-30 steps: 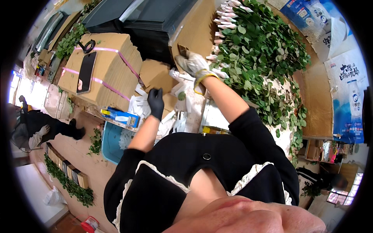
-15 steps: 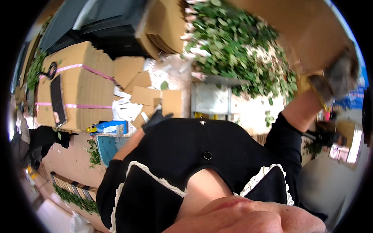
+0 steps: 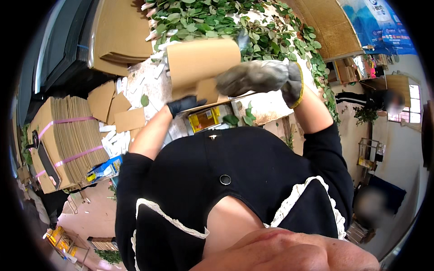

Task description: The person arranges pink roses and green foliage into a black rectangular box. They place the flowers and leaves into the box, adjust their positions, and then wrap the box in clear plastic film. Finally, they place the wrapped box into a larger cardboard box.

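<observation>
In front of my chest is a brown cardboard sheet [image 3: 203, 56], bent along its length, with a smaller flap of cardboard [image 3: 208, 91] at its lower edge. My left hand [image 3: 183, 105], in a black glove, grips the sheet's near left edge. My right hand [image 3: 255, 77] wears a grey work glove with a yellow-edged cuff; its fingers are closed at the right end of the sheet, slightly blurred, and the fingertips are partly hidden. Just beyond the sheet lies a pile of green leafy stems [image 3: 203, 20]. Below the cardboard, a yellow pack [image 3: 203, 119] shows.
To the left stand a strapped stack of flat cardboard [image 3: 77, 131] and, farther back, more cardboard sheets [image 3: 120, 38]. Loose cardboard pieces [image 3: 129, 118] and white paper strips [image 3: 108, 137] lie between. A large cardboard panel [image 3: 323, 27] rises at far right. Another person [image 3: 393, 101] is in the right background.
My right hand has come from the far right to my front, where a cardboard sheet is now held. My left hand has moved up to its edge. The view has shifted.
</observation>
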`<act>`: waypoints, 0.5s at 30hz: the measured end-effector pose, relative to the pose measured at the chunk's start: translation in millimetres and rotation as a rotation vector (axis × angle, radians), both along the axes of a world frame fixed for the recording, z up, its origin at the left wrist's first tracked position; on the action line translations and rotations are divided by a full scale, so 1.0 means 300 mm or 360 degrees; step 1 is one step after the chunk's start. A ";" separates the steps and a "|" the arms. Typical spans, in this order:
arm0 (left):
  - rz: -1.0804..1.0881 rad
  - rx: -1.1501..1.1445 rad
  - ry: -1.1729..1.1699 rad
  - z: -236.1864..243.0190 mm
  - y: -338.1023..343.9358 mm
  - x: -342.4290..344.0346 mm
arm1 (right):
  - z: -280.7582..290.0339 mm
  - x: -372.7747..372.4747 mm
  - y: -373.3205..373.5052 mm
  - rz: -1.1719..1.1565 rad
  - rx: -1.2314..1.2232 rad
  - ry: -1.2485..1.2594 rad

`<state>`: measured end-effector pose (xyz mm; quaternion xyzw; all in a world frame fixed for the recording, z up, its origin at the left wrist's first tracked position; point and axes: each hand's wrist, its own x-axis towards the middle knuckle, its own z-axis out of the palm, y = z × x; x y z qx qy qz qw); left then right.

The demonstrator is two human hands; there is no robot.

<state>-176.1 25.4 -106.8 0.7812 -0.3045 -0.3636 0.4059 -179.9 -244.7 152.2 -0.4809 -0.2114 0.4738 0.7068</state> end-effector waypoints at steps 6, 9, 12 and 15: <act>0.0380 -0.0513 0.1254 0.017 -0.047 -0.019 | -0.432 0.048 0.004 0.0146 -0.1653 -0.0304; 0.0153 -0.0135 0.0330 0.032 -0.012 -0.051 | -0.402 0.040 0.113 0.0350 -0.1794 -0.0874; 0.0423 -0.0181 -0.0042 0.195 0.088 -0.087 | -0.305 0.039 0.073 0.0275 -0.1675 -0.0604; 0.0132 0.0303 -0.1135 0.170 0.098 -0.062 | -0.502 0.027 0.059 0.0201 -0.1463 -0.0305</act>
